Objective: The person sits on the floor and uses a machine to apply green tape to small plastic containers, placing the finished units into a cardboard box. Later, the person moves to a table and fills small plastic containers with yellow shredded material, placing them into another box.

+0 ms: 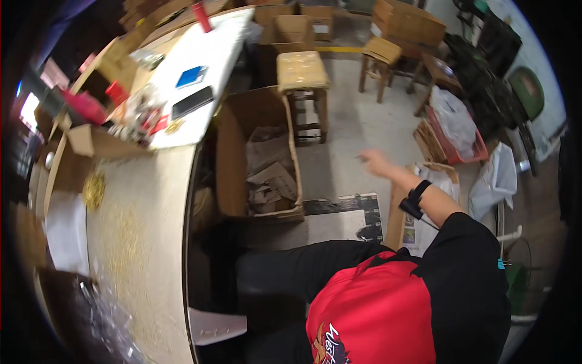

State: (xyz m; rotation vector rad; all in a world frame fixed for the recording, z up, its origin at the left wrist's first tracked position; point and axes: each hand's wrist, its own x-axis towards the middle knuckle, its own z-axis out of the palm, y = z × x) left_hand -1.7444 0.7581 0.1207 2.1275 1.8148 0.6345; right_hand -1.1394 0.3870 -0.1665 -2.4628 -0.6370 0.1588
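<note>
My right hand is held out over the grey floor, at the end of a bare forearm with a black band on it. Motion smears its fingers; a small dark spot shows at the fingertips, too blurred to name. Below that forearm is an open carton with printed paper and clear plastic in it. Left of the hand stands a large open cardboard box holding torn brown card. My left hand does not show.
At left, a worktable bears a pile of thin golden pieces, clear bags and a black phone. Wooden stools stand ahead. A red crate and a white bag are at right.
</note>
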